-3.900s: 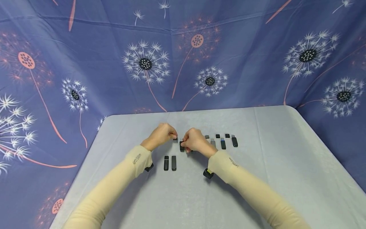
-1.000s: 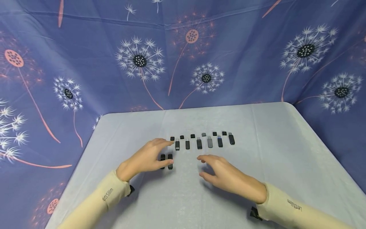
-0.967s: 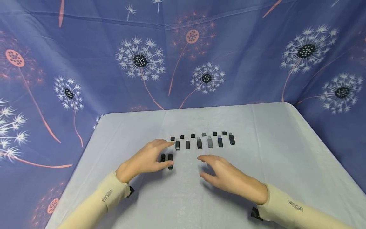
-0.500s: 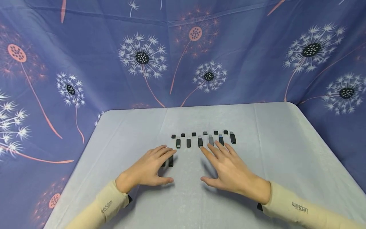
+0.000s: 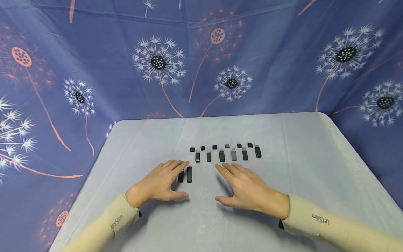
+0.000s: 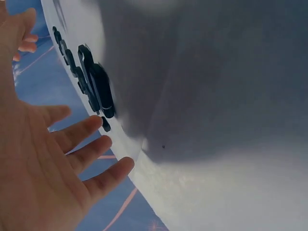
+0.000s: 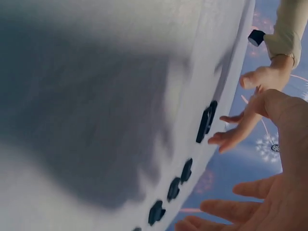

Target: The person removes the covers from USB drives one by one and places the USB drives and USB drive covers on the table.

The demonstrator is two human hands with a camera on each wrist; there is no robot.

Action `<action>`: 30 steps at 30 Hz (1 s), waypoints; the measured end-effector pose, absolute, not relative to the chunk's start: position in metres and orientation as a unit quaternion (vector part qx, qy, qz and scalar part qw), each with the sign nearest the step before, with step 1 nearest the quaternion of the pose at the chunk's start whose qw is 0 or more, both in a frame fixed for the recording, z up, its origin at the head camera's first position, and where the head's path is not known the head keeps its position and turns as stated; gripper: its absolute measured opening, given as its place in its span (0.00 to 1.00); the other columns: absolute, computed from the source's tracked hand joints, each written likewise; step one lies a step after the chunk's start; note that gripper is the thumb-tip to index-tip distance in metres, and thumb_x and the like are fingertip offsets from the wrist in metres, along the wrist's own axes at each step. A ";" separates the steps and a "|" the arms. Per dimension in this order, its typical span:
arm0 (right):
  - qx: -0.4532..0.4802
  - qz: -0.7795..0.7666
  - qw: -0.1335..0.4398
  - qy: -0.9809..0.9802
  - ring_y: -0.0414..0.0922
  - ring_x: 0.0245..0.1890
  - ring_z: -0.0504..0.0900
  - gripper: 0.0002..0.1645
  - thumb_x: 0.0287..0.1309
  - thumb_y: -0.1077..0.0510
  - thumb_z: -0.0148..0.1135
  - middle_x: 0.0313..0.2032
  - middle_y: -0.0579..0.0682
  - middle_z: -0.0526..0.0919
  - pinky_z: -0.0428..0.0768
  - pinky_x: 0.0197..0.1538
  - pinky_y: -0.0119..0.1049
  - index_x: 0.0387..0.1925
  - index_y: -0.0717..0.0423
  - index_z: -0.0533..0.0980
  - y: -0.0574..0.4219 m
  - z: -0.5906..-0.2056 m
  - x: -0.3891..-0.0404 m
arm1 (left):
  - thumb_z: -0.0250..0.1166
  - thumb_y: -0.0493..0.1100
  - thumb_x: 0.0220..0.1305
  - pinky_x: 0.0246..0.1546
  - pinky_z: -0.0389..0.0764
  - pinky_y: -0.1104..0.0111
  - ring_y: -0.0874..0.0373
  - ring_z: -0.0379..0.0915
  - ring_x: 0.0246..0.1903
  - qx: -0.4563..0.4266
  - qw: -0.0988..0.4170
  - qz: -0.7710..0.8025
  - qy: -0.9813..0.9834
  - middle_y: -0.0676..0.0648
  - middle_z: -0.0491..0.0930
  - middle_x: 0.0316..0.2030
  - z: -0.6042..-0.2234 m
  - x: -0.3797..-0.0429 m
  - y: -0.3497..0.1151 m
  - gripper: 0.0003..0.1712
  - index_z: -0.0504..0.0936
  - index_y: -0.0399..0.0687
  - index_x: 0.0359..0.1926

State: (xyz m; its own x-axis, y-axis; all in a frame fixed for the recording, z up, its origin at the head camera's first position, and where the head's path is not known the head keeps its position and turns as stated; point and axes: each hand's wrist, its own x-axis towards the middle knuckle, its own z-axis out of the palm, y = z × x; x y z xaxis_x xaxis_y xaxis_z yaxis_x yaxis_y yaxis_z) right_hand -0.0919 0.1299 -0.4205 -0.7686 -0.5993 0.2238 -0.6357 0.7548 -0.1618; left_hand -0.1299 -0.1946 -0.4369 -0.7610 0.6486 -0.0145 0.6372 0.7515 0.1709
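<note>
My left hand (image 5: 158,180) hovers low above the table with its fingers spread, holding nothing. Its fingertips partly cover a capped black USB stick (image 5: 181,176); a second capped one (image 5: 189,174) lies just beside it. My right hand (image 5: 247,187), also spread and holding nothing, is just in front of a row of several uncapped USB sticks. In that row are a black stick (image 5: 197,156) at the left end, a grey one (image 5: 233,154) and one with a blue connector (image 5: 245,154). In the left wrist view, the capped stick (image 6: 102,91) lies past the fingers.
Small loose caps lie behind the row, among them a black cap (image 5: 192,149) and a grey cap (image 5: 227,146). A pale cloth covers the table (image 5: 151,140). Blue dandelion-print fabric (image 5: 195,59) hangs behind it and at both sides.
Earlier both hands pinched a USB stick and its cap at the row's left end. Both were let go and lie there; the hands drew back and opened. Lately the right hand shifted slightly left.
</note>
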 end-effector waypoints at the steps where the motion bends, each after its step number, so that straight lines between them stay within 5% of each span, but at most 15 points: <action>1: 0.327 0.126 0.068 -0.934 0.57 0.61 0.81 0.56 0.51 0.26 0.70 0.63 0.57 0.79 0.83 0.57 0.55 0.73 0.53 0.68 0.127 -0.421 -0.093 | 0.64 0.80 0.54 0.60 0.76 0.44 0.46 0.68 0.69 0.345 0.039 0.077 0.935 0.44 0.71 0.70 -0.436 -0.131 -0.195 0.62 0.60 0.50 0.80; 13: 0.290 0.210 -0.028 -0.933 0.54 0.60 0.82 0.51 0.54 0.33 0.71 0.60 0.57 0.82 0.85 0.55 0.52 0.72 0.54 0.70 0.096 -0.424 -0.102 | 0.59 0.83 0.56 0.58 0.75 0.46 0.48 0.69 0.67 0.363 0.053 0.047 0.929 0.45 0.73 0.68 -0.431 -0.140 -0.200 0.60 0.62 0.52 0.79; 23: 0.260 0.231 -0.072 -0.935 0.55 0.53 0.85 0.40 0.56 0.40 0.71 0.53 0.61 0.85 0.84 0.55 0.50 0.60 0.65 0.78 0.066 -0.434 -0.126 | 0.62 0.75 0.61 0.62 0.75 0.43 0.46 0.69 0.68 0.351 0.064 0.063 0.932 0.45 0.72 0.70 -0.428 -0.157 -0.197 0.52 0.67 0.50 0.76; 30: 0.267 0.244 -0.084 -0.929 0.44 0.31 0.80 0.25 0.57 0.44 0.71 0.35 0.53 0.84 0.81 0.32 0.39 0.39 0.64 0.83 0.047 -0.441 -0.137 | 0.64 0.74 0.61 0.58 0.81 0.50 0.48 0.76 0.63 0.346 -0.009 0.117 0.931 0.45 0.77 0.65 -0.421 -0.164 -0.198 0.50 0.69 0.52 0.75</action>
State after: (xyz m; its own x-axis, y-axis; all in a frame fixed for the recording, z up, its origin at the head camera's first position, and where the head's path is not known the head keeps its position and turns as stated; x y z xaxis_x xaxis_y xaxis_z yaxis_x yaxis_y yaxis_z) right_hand -0.1371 0.0474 -0.4405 -0.8439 -0.5359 -0.0252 -0.4544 0.7390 -0.4973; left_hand -0.1635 -0.1978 -0.4215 -0.7600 0.6425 0.0983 0.6468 0.7327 0.2116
